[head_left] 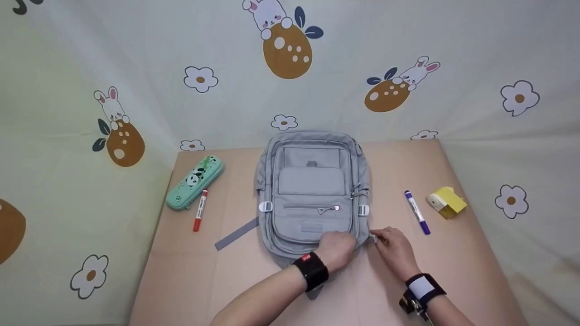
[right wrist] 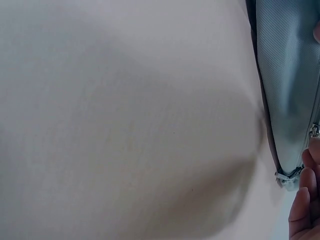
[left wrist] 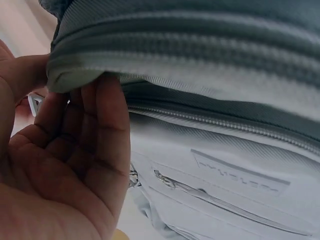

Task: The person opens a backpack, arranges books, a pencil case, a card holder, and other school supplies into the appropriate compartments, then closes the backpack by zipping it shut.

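Observation:
A grey backpack (head_left: 312, 181) lies on its back with its front pockets facing up. My left hand (head_left: 337, 249) grips its lower right edge; in the left wrist view the thumb and fingers pinch a fold of fabric (left wrist: 75, 75) beside a zipper. At the bag's right side my right hand (head_left: 396, 249) pinches a zipper pull (head_left: 373, 237) between thumb and fingertips. A metal zipper slider (right wrist: 314, 131) shows right at those fingertips in the right wrist view, where most of the hand is cut off.
A green panda pencil case (head_left: 195, 183) and a red marker (head_left: 200, 210) lie left of the bag. To the right are a purple marker (head_left: 417, 213) and a yellow-and-white gadget (head_left: 447, 202). A grey strap (head_left: 236, 234) sticks out left across the table (head_left: 181, 271).

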`<state>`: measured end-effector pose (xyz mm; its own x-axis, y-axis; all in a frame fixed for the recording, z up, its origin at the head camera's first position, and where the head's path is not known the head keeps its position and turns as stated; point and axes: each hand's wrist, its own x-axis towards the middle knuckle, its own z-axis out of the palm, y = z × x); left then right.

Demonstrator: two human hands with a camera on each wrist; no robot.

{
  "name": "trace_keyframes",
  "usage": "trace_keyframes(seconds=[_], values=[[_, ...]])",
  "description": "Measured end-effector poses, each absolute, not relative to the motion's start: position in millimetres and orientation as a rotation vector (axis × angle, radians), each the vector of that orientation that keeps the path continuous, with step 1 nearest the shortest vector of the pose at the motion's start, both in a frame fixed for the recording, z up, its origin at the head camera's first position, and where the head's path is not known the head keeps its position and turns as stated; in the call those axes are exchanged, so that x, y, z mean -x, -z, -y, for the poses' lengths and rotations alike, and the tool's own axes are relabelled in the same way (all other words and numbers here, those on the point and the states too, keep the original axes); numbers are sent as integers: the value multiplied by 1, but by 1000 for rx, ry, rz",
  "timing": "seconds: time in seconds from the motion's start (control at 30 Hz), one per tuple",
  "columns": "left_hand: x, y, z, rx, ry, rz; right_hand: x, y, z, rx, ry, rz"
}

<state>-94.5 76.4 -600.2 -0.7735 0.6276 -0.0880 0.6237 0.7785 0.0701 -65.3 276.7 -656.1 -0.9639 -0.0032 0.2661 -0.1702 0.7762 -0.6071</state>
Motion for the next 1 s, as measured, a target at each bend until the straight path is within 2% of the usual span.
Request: trace_keyframes(seconds=[0.23, 0.77, 1.0], values=[[93, 599, -73, -1023, -81, -2880, 75, 659, -279, -143, -932, 2705], [90, 598, -72, -1009, -160, -2862, 125, 661, -292, -38, -941, 2779], [90, 599, -68, -978, -209, -2836, 131, 666, -292, -47, -881, 2806]])
